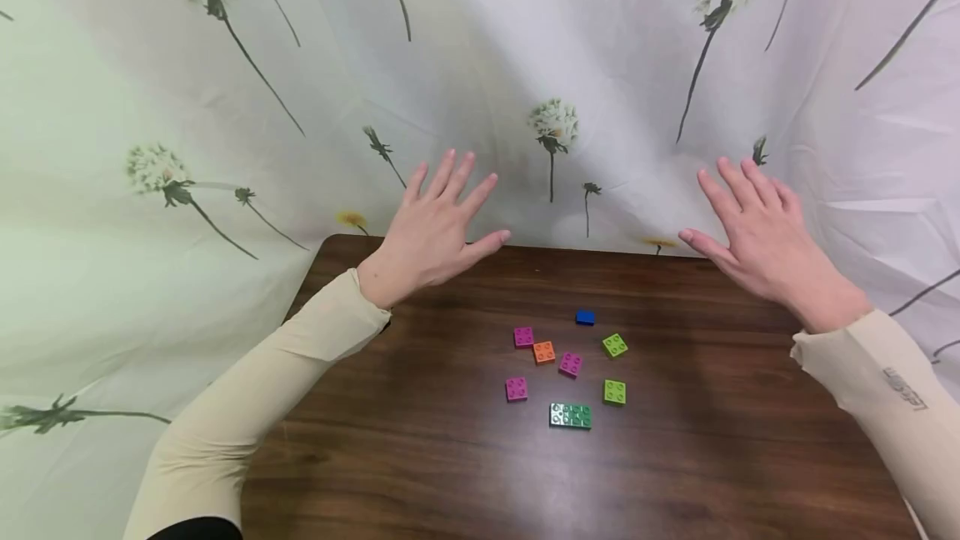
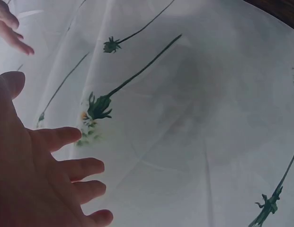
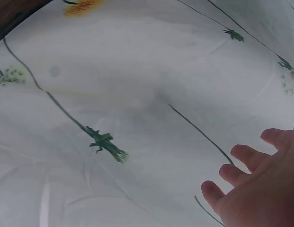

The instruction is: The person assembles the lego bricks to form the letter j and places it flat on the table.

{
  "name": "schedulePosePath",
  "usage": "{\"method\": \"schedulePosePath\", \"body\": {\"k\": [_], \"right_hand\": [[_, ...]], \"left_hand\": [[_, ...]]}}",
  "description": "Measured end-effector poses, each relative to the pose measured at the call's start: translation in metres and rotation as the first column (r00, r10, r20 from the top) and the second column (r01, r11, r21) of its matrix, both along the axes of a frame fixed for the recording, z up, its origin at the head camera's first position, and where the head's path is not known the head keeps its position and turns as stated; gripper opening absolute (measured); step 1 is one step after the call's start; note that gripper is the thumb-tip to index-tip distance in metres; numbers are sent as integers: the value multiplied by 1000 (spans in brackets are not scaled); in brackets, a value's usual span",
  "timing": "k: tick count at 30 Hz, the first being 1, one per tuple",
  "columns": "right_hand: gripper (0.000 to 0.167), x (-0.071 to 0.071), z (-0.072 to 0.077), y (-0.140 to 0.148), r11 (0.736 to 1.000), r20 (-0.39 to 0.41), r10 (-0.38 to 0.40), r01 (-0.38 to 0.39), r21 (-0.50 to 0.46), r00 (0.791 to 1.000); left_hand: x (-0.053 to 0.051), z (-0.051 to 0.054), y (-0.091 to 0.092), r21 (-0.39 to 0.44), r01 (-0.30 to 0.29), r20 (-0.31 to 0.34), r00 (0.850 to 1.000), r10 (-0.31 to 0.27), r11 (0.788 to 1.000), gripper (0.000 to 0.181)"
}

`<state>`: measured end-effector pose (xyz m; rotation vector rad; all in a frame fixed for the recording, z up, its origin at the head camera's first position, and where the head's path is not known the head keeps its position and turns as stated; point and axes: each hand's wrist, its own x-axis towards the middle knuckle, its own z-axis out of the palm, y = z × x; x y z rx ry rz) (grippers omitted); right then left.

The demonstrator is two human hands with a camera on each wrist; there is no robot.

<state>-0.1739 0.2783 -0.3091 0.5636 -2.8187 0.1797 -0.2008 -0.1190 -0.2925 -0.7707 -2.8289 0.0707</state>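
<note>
My left hand (image 1: 431, 232) is held up over the table's far left part, fingers spread and holding nothing. Across from it, my right hand (image 1: 765, 236) is raised over the far right part, also spread and holding nothing. Between and below them lie loose toy building bricks: a blue brick (image 1: 585, 317), an orange brick (image 1: 543, 352), magenta bricks (image 1: 571, 365), lime bricks (image 1: 614, 392) and a longer dark green brick (image 1: 570, 416). Neither hand touches a brick. Both wrist views show spread fingers before the curtain, the left palm (image 2: 33, 165) and right hand (image 3: 265, 179).
The bricks lie on a dark brown wooden table (image 1: 420, 457). A white curtain with dandelion prints (image 1: 480, 65) hangs right behind the table's far edge and along both sides.
</note>
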Motion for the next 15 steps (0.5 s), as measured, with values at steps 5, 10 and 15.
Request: {"method": "schedulePosePath", "body": {"k": [5, 10, 15], "right_hand": [[71, 5, 3, -4, 999, -42, 16, -18, -33, 999], [67, 11, 4, -6, 994, -107, 32, -43, -103, 994], [79, 18, 3, -5, 983, -239, 69, -107, -149, 969]], "left_hand": [[4, 0, 1, 11, 21, -8, 1000, -21, 1000, 77], [8, -4, -1, 47, 63, -58, 996, -61, 997, 75], [16, -10, -6, 101, 100, -112, 990, -89, 990, 71]]}}
